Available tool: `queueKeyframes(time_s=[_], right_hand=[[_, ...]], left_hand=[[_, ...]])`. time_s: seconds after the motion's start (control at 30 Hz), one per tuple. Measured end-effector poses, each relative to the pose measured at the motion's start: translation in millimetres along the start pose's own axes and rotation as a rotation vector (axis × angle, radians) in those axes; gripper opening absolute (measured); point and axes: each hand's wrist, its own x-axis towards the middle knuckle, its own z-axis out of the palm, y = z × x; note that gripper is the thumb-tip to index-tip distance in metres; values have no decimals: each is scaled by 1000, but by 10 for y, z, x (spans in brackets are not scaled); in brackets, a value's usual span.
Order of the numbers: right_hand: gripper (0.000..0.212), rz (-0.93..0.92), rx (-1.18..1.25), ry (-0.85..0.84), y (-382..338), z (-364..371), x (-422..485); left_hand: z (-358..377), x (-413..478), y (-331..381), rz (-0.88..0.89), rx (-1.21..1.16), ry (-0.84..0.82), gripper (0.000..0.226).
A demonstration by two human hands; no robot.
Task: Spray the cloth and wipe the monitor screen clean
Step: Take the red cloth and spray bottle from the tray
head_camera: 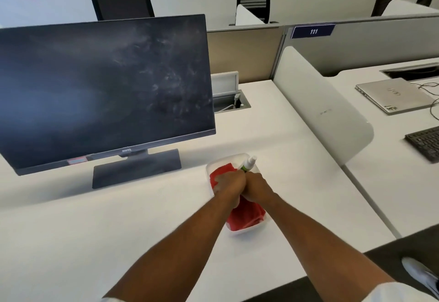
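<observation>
A black monitor (104, 87) stands on the white desk at the left, its dark screen smeared with whitish marks on the right half. To its right lies a clear plastic tray (213, 164) holding a red cloth (247, 216). My left hand (230, 182) is closed on the cloth inside the tray. My right hand (257, 185) grips a small spray bottle (249, 163) with a white top and green label, lying tilted in the tray. Both hands touch each other over the tray.
A white curved divider (318, 111) borders the desk on the right. Beyond it lie a closed laptop (394, 97) and a keyboard (425, 142). An open cable box (230, 102) sits behind the monitor. Office chairs (122, 4) stand at the back.
</observation>
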Motion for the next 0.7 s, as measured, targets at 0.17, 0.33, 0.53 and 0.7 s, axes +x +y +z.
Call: queueKeyframes(time_s=[0.17, 0.33, 0.53, 0.7], right_hand=[[31, 96, -10, -12, -52, 129, 86], [26, 264, 34, 27, -134, 182, 189], [32, 319, 231, 35, -162, 102, 229], [41, 410, 646, 50, -182, 53, 216]], left_hand=[[2, 24, -7, -60, -48, 13, 69], [16, 108, 37, -74, -96, -19, 42], [35, 136, 58, -77, -76, -4, 36], [51, 149, 90, -25, -125, -98, 20]])
